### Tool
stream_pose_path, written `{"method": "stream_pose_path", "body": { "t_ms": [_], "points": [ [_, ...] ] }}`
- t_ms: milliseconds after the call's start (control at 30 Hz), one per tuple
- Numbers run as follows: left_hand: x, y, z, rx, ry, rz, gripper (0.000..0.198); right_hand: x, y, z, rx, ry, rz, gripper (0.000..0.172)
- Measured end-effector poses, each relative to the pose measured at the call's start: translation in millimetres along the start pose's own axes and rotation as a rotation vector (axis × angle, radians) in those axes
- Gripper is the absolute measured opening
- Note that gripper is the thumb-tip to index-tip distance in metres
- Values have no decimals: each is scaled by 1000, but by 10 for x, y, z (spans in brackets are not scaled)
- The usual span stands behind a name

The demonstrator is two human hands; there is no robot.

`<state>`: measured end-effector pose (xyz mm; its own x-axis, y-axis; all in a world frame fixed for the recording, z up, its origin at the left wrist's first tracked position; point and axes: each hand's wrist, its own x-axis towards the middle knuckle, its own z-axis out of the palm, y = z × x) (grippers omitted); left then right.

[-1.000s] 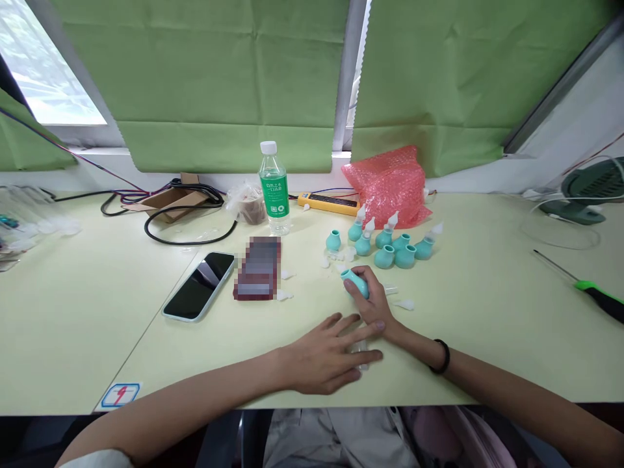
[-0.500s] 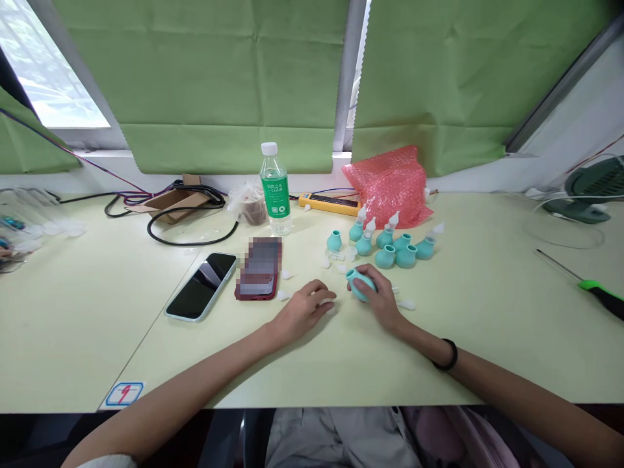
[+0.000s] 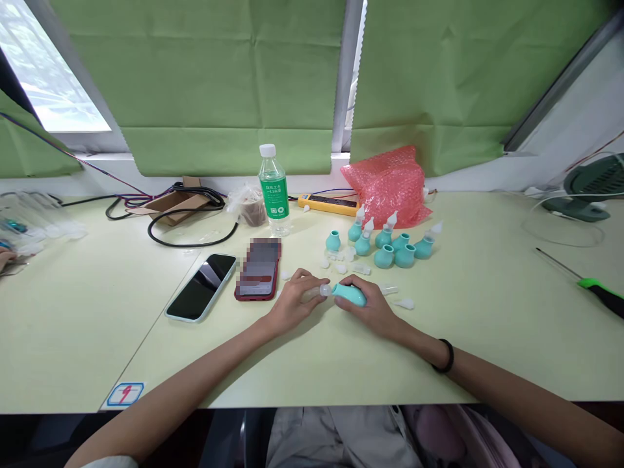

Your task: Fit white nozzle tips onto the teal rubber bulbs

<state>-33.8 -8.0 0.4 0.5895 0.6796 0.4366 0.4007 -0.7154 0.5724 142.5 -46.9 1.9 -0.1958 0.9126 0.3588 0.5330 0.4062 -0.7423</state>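
My right hand (image 3: 369, 305) is closed around a teal rubber bulb (image 3: 350, 296), its round mouth turned left. Between the fingers of my left hand (image 3: 294, 301) is a translucent plastic nozzle (image 3: 325, 290), its wide end close to the bulb's mouth; whether the two touch I cannot tell. Behind the hands stand several teal bulbs, some bare like the bulb (image 3: 333, 240) at the left, others topped with a pale nozzle (image 3: 392, 220). Small clear and whitish plastic pieces (image 3: 361, 268) lie among them, and a white tip (image 3: 404, 303) rests right of my right hand.
Left of my hands lie a red-cased phone (image 3: 257, 270) and a dark-screened phone (image 3: 201, 287). A water bottle (image 3: 275, 192), a yellow meter (image 3: 329, 204) and a pink bubble-wrap bag (image 3: 389, 187) are at the back. A screwdriver (image 3: 581, 282) and a small fan (image 3: 591, 187) are at the right.
My left hand has picked up the translucent nozzle. My right hand has moved left with the bulb and turned its mouth toward the nozzle, bringing the two close together.
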Motion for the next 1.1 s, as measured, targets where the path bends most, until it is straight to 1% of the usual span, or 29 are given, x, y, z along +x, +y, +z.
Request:
{"method": "stream_pose_path", "body": {
  "t_ms": [100, 200, 267, 333, 400, 500, 600, 667, 767, 900, 1000, 1100],
  "points": [
    [8, 57, -43, 10, -65, -17, 29, -11, 11, 23, -88, 71, -110, 21],
    [3, 102, -71, 79, -162, 5, 25, -21, 57, 44, -177, 106, -186, 18],
    [-2, 115, -82, 141, -236, 13, 23, -29, 102, 56, -230, 95, -219, 16],
    [-10, 116, -86, 206, -310, 10, 25, -36, 148, 67, -295, 55, -263, 15],
    [-20, 112, -83, 264, -362, 16, 26, -44, 184, 77, -371, 24, -317, 16],
    [-33, 112, -78, 345, -392, 41, 27, -55, 203, 90, -472, 24, -400, 19],
    [-37, 126, -79, 411, -409, 80, 27, -65, 198, 91, -500, 24, -433, 20],
    [-39, 138, -77, 457, -407, 121, 26, -66, 191, 87, -467, 16, -415, 22],
    [-53, 151, -54, 532, -382, 198, 24, -59, 170, 84, -362, -13, -339, 25],
    [-86, 152, 15, 638, -330, 245, 24, -41, 94, 86, -225, -49, -181, 18],
    [-102, 151, 65, 732, -279, 291, 24, -30, 20, 66, -160, -118, -70, 13],
    [-105, 158, 77, 787, -250, 391, 21, -15, -31, 17, -96, -204, 28, 9]
  ]
}}
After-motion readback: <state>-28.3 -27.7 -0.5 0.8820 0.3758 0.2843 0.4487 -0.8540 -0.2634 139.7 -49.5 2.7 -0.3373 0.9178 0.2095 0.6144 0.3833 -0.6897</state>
